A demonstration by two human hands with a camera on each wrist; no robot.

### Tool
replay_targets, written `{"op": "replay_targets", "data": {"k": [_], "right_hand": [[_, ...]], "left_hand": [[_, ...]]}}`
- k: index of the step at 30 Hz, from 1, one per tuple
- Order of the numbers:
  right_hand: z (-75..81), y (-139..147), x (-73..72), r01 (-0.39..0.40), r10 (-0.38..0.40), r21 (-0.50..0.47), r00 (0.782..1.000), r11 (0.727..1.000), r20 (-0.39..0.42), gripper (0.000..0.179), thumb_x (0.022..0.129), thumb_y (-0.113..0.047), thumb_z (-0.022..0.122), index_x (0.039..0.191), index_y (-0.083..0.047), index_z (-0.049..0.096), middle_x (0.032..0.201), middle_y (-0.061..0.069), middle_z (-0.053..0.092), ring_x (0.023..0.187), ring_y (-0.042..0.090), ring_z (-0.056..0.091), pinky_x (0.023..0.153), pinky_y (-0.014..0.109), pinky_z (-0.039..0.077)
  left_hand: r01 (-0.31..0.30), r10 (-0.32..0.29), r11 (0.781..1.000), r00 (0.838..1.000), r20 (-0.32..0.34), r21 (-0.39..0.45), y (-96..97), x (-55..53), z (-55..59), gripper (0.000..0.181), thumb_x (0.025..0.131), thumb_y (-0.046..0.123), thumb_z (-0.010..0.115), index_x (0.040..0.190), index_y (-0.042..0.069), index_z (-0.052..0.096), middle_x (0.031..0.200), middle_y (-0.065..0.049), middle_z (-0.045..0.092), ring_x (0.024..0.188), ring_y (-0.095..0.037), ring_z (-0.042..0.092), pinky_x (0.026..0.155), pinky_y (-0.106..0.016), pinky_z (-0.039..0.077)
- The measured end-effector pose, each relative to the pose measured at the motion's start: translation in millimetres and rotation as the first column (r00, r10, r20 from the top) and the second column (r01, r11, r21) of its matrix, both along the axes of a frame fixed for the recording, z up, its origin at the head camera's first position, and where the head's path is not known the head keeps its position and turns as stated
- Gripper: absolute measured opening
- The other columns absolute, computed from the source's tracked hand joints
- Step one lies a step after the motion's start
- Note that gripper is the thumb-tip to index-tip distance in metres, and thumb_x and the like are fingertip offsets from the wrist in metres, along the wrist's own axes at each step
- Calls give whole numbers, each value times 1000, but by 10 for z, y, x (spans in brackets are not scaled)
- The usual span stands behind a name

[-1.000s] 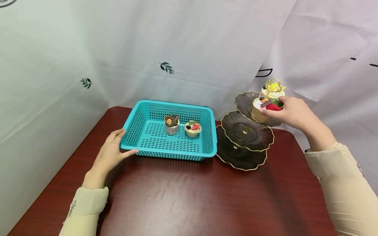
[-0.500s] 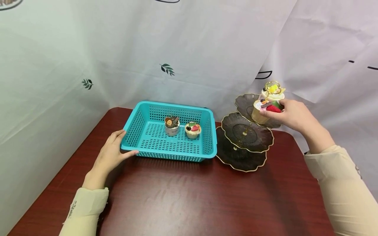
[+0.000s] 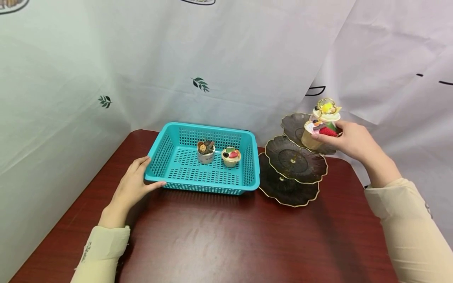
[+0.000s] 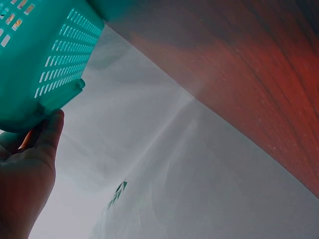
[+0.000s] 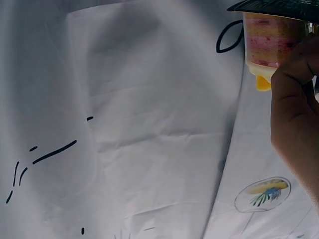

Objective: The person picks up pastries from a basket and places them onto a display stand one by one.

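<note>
My right hand (image 3: 357, 139) pinches a cupcake (image 3: 311, 135) in a beige cup, topped with a strawberry, at the top tier of a dark, gold-rimmed stand (image 3: 295, 159). Just behind that cupcake is a clear dessert cup (image 3: 326, 112) with yellow fruit and a gold ring; its pink layers show in the right wrist view, where the cup (image 5: 271, 42) appears upside down. At the left, my left hand (image 3: 132, 182) grips the near-left corner of a turquoise basket (image 3: 201, 184), thumb along its front. In the left wrist view its fingertips (image 4: 56, 122) meet the basket's rim.
Inside the basket stand a chocolate-topped cup (image 3: 206, 152) and a fruit-topped cupcake (image 3: 231, 157). A reddish-brown table (image 3: 226, 236) carries everything, and a pale printed cloth (image 3: 226, 59) hangs behind and to the sides. The stand's lower tiers jut toward the basket's right end.
The head view has tilted slightly, so everything sits a little lower in it. Both hands keep their places on the basket and the cupcake.
</note>
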State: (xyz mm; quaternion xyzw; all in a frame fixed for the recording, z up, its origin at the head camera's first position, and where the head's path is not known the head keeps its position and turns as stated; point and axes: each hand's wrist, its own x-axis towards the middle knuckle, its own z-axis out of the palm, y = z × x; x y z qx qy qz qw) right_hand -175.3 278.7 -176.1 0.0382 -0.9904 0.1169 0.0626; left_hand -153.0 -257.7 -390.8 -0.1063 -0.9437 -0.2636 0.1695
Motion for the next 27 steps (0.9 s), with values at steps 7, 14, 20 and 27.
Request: {"op": "replay_targets", "data": {"k": [7, 14, 20, 27], "right_hand": [[-8, 19, 29, 6, -6, -21, 1000, 1000, -10, 51, 83, -56, 65, 95, -7, 60, 75, 7, 62, 70, 21, 50, 58, 31, 37], [-24, 56, 74, 5, -6, -28, 1000, 1000, -16, 47, 83, -53, 66, 89, -7, 60, 84, 12, 69, 74, 21, 56, 60, 30, 39], [-41, 74, 93, -5, 4, -38, 1000, 999, -17, 46, 84, -50, 66, 91, -5, 61, 87, 16, 70, 74, 18, 58, 60, 30, 41], [-49, 94, 96, -7, 6, -51, 1000, 999, -19, 46, 85, -51, 65, 96, -6, 62, 92, 18, 71, 81, 24, 62, 64, 30, 43]], "left_hand": [[-3, 3, 1000, 1000, 4, -3, 1, 2, -6, 96, 73, 45, 81, 141, -9, 39, 142, -25, 39, 128, -40, 36, 97, -63, 43], [-1, 1, 1000, 1000, -1, -3, -4, -5, -14, 96, 73, 45, 81, 141, -9, 39, 142, -25, 39, 128, -40, 37, 97, -64, 43], [-1, 1, 1000, 1000, -7, -5, -7, -9, -14, 96, 73, 45, 81, 141, -9, 40, 142, -25, 39, 128, -40, 37, 97, -64, 42], [-3, 3, 1000, 1000, -6, -9, -6, -5, -9, 96, 73, 44, 81, 140, -10, 40, 142, -25, 39, 128, -40, 37, 98, -63, 43]]}}
